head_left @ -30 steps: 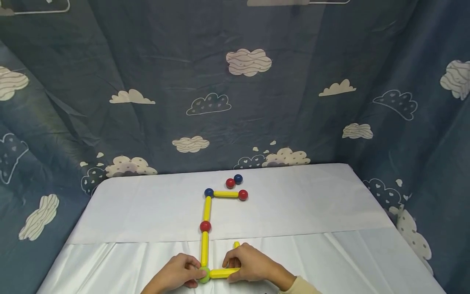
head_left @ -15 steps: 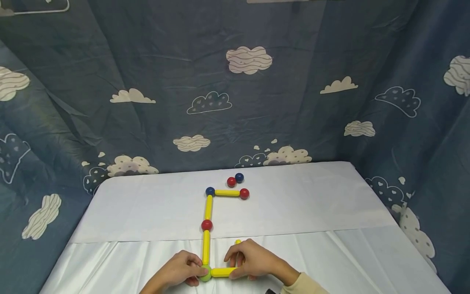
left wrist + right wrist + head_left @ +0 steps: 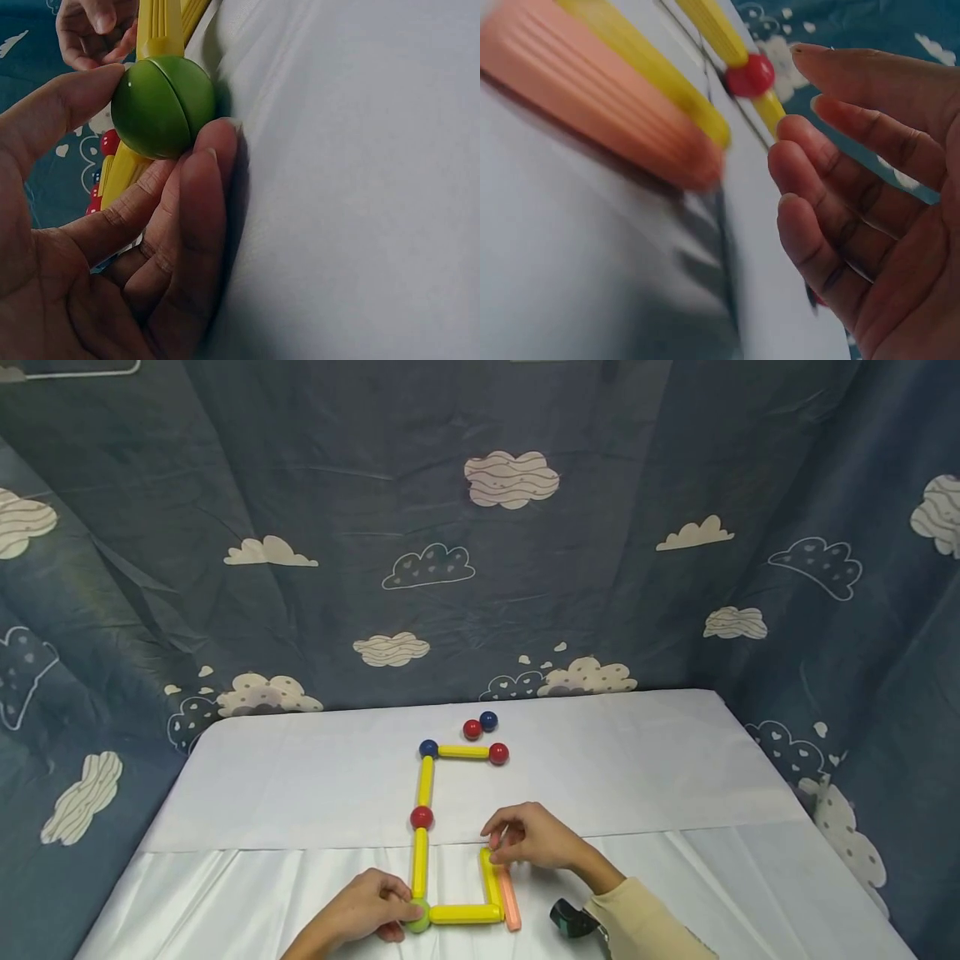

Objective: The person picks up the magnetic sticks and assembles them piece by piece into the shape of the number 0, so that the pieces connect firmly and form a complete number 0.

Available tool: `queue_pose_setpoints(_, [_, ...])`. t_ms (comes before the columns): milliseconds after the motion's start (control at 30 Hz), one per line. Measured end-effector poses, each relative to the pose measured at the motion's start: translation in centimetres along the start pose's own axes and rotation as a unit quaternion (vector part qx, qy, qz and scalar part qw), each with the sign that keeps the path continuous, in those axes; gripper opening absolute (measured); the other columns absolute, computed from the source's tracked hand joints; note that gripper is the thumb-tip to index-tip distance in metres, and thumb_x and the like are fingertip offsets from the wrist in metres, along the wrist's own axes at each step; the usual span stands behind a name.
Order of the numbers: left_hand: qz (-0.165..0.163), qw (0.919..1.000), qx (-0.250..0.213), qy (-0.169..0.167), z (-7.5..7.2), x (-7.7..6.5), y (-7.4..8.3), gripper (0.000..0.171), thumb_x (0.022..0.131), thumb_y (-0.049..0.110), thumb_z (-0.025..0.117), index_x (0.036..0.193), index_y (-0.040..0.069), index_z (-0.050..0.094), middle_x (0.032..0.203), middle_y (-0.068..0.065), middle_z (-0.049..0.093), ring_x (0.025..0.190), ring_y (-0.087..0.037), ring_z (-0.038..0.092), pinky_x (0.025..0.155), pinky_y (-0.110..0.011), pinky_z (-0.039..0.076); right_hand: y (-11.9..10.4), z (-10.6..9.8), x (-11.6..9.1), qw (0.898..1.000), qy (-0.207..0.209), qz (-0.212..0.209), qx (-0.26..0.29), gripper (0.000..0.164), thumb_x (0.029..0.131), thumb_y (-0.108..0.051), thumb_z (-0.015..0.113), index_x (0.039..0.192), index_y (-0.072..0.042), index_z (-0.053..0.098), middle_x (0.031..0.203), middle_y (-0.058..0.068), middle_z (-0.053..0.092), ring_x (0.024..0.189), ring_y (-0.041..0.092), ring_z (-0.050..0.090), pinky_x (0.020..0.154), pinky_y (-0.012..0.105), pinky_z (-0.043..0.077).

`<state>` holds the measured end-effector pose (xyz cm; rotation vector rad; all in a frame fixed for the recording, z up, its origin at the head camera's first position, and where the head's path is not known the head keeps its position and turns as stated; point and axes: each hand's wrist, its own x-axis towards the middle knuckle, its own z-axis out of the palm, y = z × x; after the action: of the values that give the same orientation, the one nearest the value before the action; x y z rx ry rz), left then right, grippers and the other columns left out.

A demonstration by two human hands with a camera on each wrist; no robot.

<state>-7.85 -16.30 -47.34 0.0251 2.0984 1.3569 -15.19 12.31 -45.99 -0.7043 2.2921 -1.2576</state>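
Presently, the left hand (image 3: 366,906) pinches the green ball (image 3: 422,919); the right hand (image 3: 542,837) is loosely spread

The green ball sits at the near corner of a figure on the white cloth (image 3: 300,793), between thumb and fingers. From it, one long-side yellow stick (image 3: 420,862) leads away to the middle red ball (image 3: 422,817), and the bottom yellow stick (image 3: 467,914) goes to the right. Fingers of the right hand are softly bent and stay apart from the coral stick (image 3: 511,903) and the neighbouring yellow stick (image 3: 491,878), just beside their far ends. These two sticks lie side by side.
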Motion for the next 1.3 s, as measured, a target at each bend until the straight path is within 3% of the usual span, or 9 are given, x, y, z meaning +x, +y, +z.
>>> queue_pose_setpoints(233, [-0.005,1.0,0.0,0.003,0.0,-0.1,0.0,0.023,0.082,0.024,0.076,0.088,0.004,0.065,0.067,0.001,0.065,0.055,-0.008,0.06,0.053,-0.023,0.051,0.8,-2.7,2.7,0.996,0.08,0.01,-0.022,0.026,0.08,-0.009,0.078,0.103,-0.002,0.069,0.084,-0.001,0.063,0.071,0.017,0.055,0.06,0.023,0.047])
queue_pose_setpoints(400, [0.001,1.0,-0.005,0.003,0.0,-0.1,-0.3,0.023,0.082,0.025,0.076,0.087,0.005,0.066,0.067,0.001,0.065,0.054,-0.008,0.06,0.053,-0.023,0.051,1.0,-4.5,5.9,0.987,0.16,0.025,-0.024,0.022,0.079,-0.004,0.077,0.1,-0.002,0.07,0.084,0.003,0.065,0.074,0.018,0.056,0.062,0.026,0.048])
queue_pose_setpoints(567, [-0.007,0.9999,-0.013,0.006,-0.1,-0.1,-0.6,0.023,0.081,0.023,0.077,0.089,0.004,0.066,0.067,0.001,0.066,0.054,-0.007,0.061,0.053,-0.022,0.051,1.8,-6.0,9.7,0.974,0.216,0.063,-0.043,0.023,0.082,-0.008,0.076,0.104,-0.007,0.07,0.103,0.008,0.066,0.091,0.023,0.058,0.074,0.033,0.05])
queue_pose_setpoints(667, [-0.012,0.9998,-0.012,0.006,-0.1,-0.1,-0.7,0.024,0.081,0.023,0.077,0.09,0.004,0.066,0.069,0.0,0.066,0.055,-0.007,0.061,0.055,-0.022,0.052,2.5,-6.7,11.5,0.969,0.224,0.086,-0.052,0.027,0.083,-0.01,0.075,0.109,-0.009,0.069,0.115,0.01,0.061,0.101,0.027,0.056,0.082,0.039,0.049])
queue_pose_setpoints(900, [-0.002,0.9999,-0.008,0.01,-0.1,0.3,-0.6,0.023,0.08,0.023,0.078,0.088,0.005,0.066,0.066,0.001,0.065,0.054,-0.007,0.061,0.053,-0.023,0.051,4.5,-7.8,14.0,0.967,0.218,0.128,-0.032,0.036,0.086,-0.012,0.072,0.121,-0.01,0.064,0.126,0.013,0.057,0.11,0.032,0.054,0.095,0.046,0.046])
queue_pose_setpoints(1033, [-0.006,0.9999,-0.008,0.009,-0.1,0.3,-0.5,0.023,0.08,0.023,0.078,0.088,0.005,0.066,0.065,0.001,0.065,0.054,-0.007,0.062,0.053,-0.023,0.051,5.2,-7.7,14.7,0.971,0.199,0.131,-0.031,0.041,0.086,-0.009,0.071,0.126,-0.01,0.062,0.128,0.015,0.057,0.11,0.032,0.053,0.096,0.045,0.044])
queue_pose_setpoints(1300, [-0.007,0.9998,-0.018,0.011,-0.1,0.3,-0.6,0.022,0.08,0.022,0.078,0.087,0.005,0.066,0.064,0.001,0.065,0.054,-0.007,0.061,0.053,-0.022,0.051,5.7,-7.6,15.4,0.969,0.208,0.124,-0.05,0.039,0.085,-0.008,0.072,0.122,-0.008,0.062,0.121,0.015,0.061,0.103,0.029,0.053,0.093,0.043,0.044])
